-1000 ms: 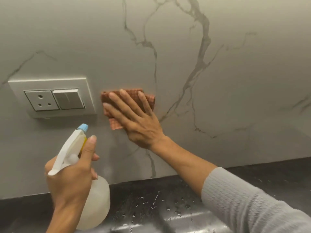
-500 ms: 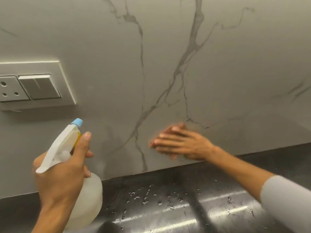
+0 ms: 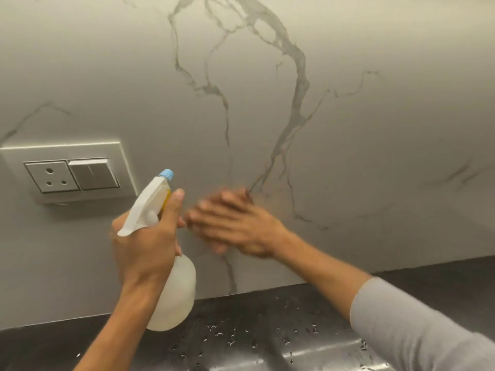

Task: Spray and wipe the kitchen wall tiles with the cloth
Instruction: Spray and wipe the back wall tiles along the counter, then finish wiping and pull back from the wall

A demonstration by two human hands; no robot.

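The wall [image 3: 361, 129] is pale marble-look tile with grey veins. My right hand [image 3: 235, 223] lies flat against it, blurred by motion, pressing the reddish cloth, which is almost wholly hidden under the fingers. My left hand [image 3: 146, 242] grips a white spray bottle [image 3: 174, 293] by the neck, nozzle with a blue tip [image 3: 166, 174] pointing up at the wall, index finger along the trigger side. The two hands nearly touch.
A white socket and switch plate [image 3: 72, 172] sits on the wall to the left of the bottle. Below runs a dark countertop [image 3: 428, 274] with water drops [image 3: 230, 338] and a wet shiny ridge near the front.
My right hand with the cloth swept from beside the socket down and right along the wall, then back up and left toward the bottle. The left hand kept hold of the bottle.
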